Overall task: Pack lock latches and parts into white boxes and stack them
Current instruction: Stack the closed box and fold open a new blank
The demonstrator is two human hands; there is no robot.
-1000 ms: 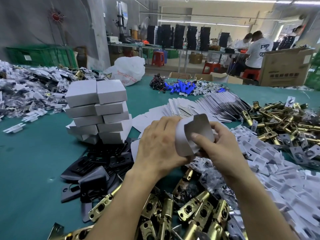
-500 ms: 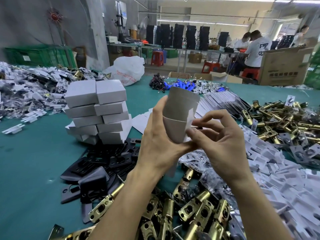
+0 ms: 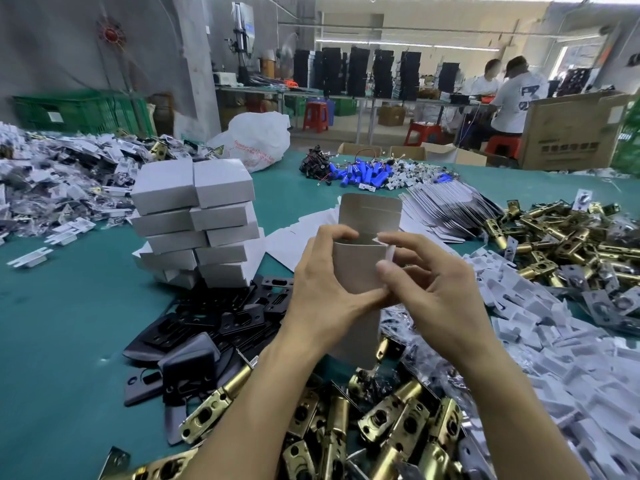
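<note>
Both hands hold an unfolded white box (image 3: 360,268) upright above the table, its top flap standing open. My left hand (image 3: 322,289) grips its left side, fingers curled over the upper edge. My right hand (image 3: 429,292) pinches the right side with thumb and fingers. A stack of closed white boxes (image 3: 197,220) stands to the left. Brass lock latches (image 3: 374,420) lie heaped below my hands, with more latches (image 3: 568,237) at the right. Black strike plates (image 3: 207,327) are piled under the stack.
Flat box blanks (image 3: 446,213) fan out behind my hands. White plastic inserts (image 3: 554,341) cover the right side. Bagged parts (image 3: 62,178) pile up far left. Blue batteries (image 3: 360,173) and a white bag (image 3: 258,140) lie at the back. People sit at a far bench.
The box has turned from a folded, tilted blank to an upright opened sleeve. My right hand moved from beside it to pinching its right side.
</note>
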